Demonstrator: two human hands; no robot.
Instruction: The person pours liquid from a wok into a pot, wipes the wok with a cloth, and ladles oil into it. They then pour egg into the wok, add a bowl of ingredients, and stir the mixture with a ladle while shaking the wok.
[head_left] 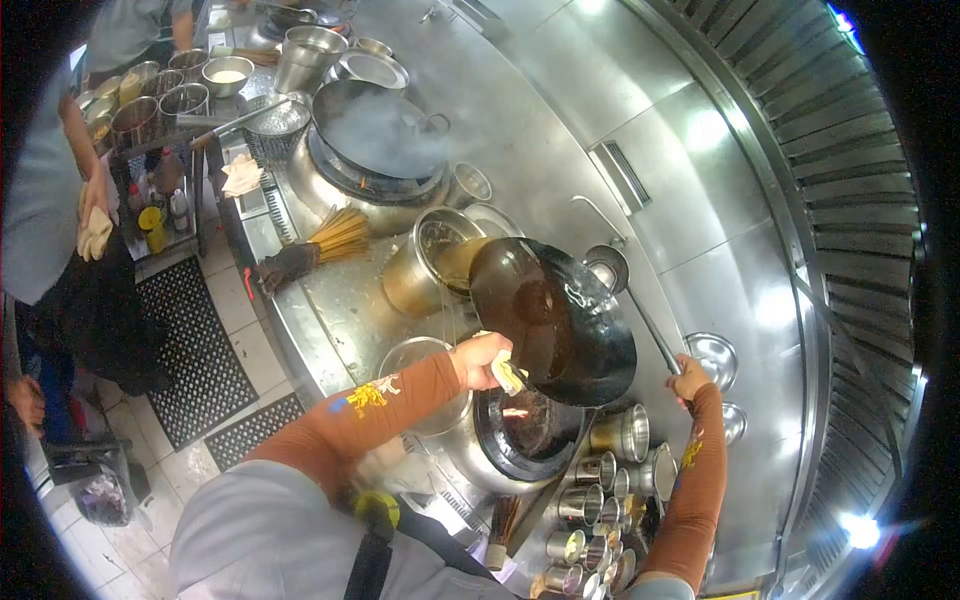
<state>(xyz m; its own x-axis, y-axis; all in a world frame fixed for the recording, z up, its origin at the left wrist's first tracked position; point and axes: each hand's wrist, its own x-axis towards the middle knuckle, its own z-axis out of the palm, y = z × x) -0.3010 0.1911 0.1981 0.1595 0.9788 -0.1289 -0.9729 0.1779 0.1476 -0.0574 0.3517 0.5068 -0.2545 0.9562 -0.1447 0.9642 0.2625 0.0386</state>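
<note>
My left hand (484, 361) grips a folded cloth (508, 375) around the handle of a black wok (600, 345). The wok is raised and tilted, its lip at the rim of a tall metal pot (405, 285), with dark, shiny liquid inside. In my right hand (688, 380) is the long handle of a ladle (606, 268), its bowl just beyond the wok's far rim. Below the wok, a burner ring (490, 450) shows flame. A round wire-rimmed strainer (390, 360) lies near my left forearm.
Another wok (370, 130) steams on the burner behind. A bamboo brush (340, 235) lies on the counter (335, 325). Several metal seasoning cups (580, 505) stand at lower right. A person (50, 190) stands at left, holding a cloth (95, 233), and another person (130, 35) is farther back.
</note>
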